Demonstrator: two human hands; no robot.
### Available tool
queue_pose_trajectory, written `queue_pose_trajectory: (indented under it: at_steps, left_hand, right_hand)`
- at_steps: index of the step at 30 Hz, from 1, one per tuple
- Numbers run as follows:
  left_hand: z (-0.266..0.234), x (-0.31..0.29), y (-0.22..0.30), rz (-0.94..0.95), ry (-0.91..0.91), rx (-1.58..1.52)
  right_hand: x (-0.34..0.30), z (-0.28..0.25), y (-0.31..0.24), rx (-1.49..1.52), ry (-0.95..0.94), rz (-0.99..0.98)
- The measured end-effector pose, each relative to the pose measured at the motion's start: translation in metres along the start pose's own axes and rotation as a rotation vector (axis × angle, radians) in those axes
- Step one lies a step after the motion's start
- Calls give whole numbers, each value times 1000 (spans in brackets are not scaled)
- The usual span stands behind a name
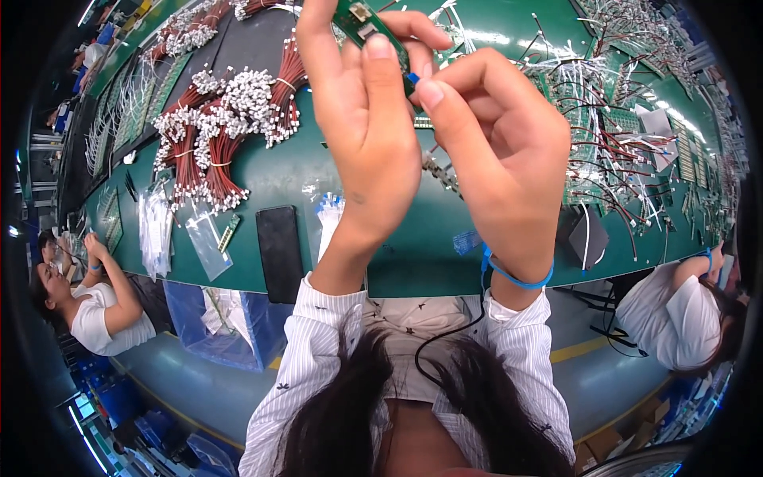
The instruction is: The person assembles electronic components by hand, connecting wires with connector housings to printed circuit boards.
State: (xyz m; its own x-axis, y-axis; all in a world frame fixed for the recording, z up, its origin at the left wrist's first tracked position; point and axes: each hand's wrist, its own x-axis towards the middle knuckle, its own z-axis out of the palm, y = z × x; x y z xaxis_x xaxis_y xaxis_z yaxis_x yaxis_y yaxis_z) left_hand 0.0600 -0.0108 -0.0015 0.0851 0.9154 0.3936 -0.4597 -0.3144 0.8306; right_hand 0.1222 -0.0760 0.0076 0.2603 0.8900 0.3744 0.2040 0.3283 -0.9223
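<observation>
My left hand (369,151) holds up a narrow green circuit board (355,24), its thumb pressed against the face near a small white connector (367,32). At the board's lower end, my right hand (513,159) pinches a small blue tab (413,78) between thumb and forefinger. What the tab belongs to is mostly hidden by the fingers. A blue wrist strap (528,283) with a dark cord circles my right wrist. Beneath my hands lies the green table mat (413,238), with blue-ended white strips (328,213) beside my left wrist.
Red and black wire bundles with white plugs (218,159) lie at left, near a black phone-like slab (279,253) and clear bags (208,242). Boards with loose wires (592,151) crowd the right. A blue-lined bin (226,330) stands below the table edge. People sit on both sides.
</observation>
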Motion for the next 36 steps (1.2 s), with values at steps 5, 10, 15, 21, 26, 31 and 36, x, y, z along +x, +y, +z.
queue_pose_trajectory:
  at_steps: [5,10,15,21,26,31,36]
  left_hand:
    - [-5,37,-49,744,-679,-882]
    - [-5,-1,-1,206,-433,-656]
    - [-22,-6,-5,19,-251,-421]
    - [-23,-6,-5,28,-304,-411]
    - [-14,-19,-9,-133,-23,-702]
    - [-5,-31,-2,-169,93,-458]
    - [-8,-32,-4,-82,19,-373]
  right_hand:
    - [0,-4,-4,45,-2,-2]
    - [5,-2,7,113,86,-176]
    - [2,-2,-4,124,127,-141]
    - [3,-1,3,155,167,-214]
    - [0,2,3,-81,186,-176]
    - [-4,11,7,-415,187,-209]
    - [-6,13,4,-652,212,-229]
